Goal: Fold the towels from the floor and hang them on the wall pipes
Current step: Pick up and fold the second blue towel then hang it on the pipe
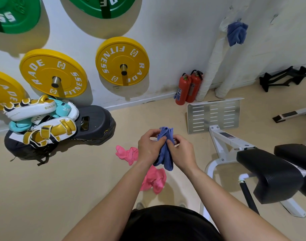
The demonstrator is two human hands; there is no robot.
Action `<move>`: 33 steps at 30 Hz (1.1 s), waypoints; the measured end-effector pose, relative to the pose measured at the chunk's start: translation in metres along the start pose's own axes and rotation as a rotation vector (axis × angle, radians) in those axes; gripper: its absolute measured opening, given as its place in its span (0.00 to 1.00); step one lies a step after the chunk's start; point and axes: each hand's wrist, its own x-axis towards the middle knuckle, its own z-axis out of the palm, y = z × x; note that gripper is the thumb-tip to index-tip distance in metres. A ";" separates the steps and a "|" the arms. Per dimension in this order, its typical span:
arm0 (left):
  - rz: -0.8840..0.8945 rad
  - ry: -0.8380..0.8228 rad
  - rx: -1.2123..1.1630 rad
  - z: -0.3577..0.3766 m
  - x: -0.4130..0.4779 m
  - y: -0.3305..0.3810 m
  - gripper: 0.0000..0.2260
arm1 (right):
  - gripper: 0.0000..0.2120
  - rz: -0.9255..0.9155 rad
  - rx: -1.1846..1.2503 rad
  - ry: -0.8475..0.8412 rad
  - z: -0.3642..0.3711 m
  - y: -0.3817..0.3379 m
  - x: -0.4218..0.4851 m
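Observation:
A bunched blue towel (164,153) hangs between my two hands at the middle of the view, above the floor. My left hand (149,146) grips its left side and my right hand (182,152) pinches its right side near the top. Two pink towels lie crumpled on the beige floor: one (127,153) left of my hands, another (154,180) below them, partly hidden by my arms. Another blue towel (236,33) hangs on the white wrapped wall pipes (211,66) at the upper right.
Yellow and green weight plates (121,60) are mounted on the wall. Boxing pads (39,119) are piled on a dark base at the left. Two red fire extinguishers (188,87) stand by the pipes. A white exercise machine with black pads (267,173) fills the right side.

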 end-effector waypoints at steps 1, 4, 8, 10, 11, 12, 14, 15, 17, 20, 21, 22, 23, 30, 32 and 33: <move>-0.004 -0.001 -0.007 0.000 0.000 0.001 0.08 | 0.05 0.007 0.022 -0.026 0.001 -0.001 0.000; -0.044 -0.005 -0.080 -0.003 0.002 0.003 0.07 | 0.08 0.040 0.094 -0.107 0.002 -0.006 0.001; -0.065 -0.091 -0.151 -0.013 0.003 0.009 0.14 | 0.05 0.055 0.159 -0.196 -0.004 -0.006 0.006; 0.002 -0.109 -0.081 -0.019 0.004 0.009 0.16 | 0.08 0.040 0.134 -0.215 -0.006 -0.004 0.011; 0.028 -0.117 -0.040 -0.021 0.006 0.007 0.16 | 0.07 0.040 0.122 -0.234 -0.006 -0.003 0.014; 0.052 -0.125 0.002 -0.024 0.008 0.007 0.16 | 0.05 0.046 0.131 -0.261 -0.006 -0.003 0.016; 0.111 -0.143 0.088 -0.030 0.011 0.006 0.16 | 0.02 0.074 0.183 -0.335 -0.008 -0.004 0.020; 0.157 -0.152 0.125 -0.033 0.012 0.006 0.16 | 0.03 0.081 0.200 -0.367 -0.010 -0.005 0.021; 0.269 -0.166 0.201 -0.038 0.013 0.006 0.13 | 0.04 0.090 0.213 -0.414 -0.014 -0.007 0.023; 0.373 -0.166 0.276 -0.040 0.015 0.010 0.10 | 0.13 0.106 0.192 -0.440 -0.018 -0.013 0.024; 0.385 -0.164 0.285 -0.040 0.015 0.011 0.09 | 0.15 0.108 0.189 -0.440 -0.019 -0.015 0.024; 0.395 -0.165 0.287 -0.040 0.015 0.013 0.08 | 0.16 0.100 0.189 -0.436 -0.019 -0.016 0.025; 0.400 -0.161 0.283 -0.039 0.016 0.014 0.07 | 0.17 0.087 0.188 -0.429 -0.020 -0.018 0.025; 0.381 -0.149 0.241 -0.047 0.022 0.017 0.06 | 0.14 -0.061 0.060 -0.417 -0.029 -0.015 0.033; 0.391 -0.187 0.262 -0.049 0.023 0.020 0.07 | 0.15 -0.086 0.025 -0.432 -0.030 -0.014 0.033; 0.386 -0.214 0.267 -0.049 0.023 0.021 0.09 | 0.15 -0.095 0.011 -0.436 -0.030 -0.014 0.033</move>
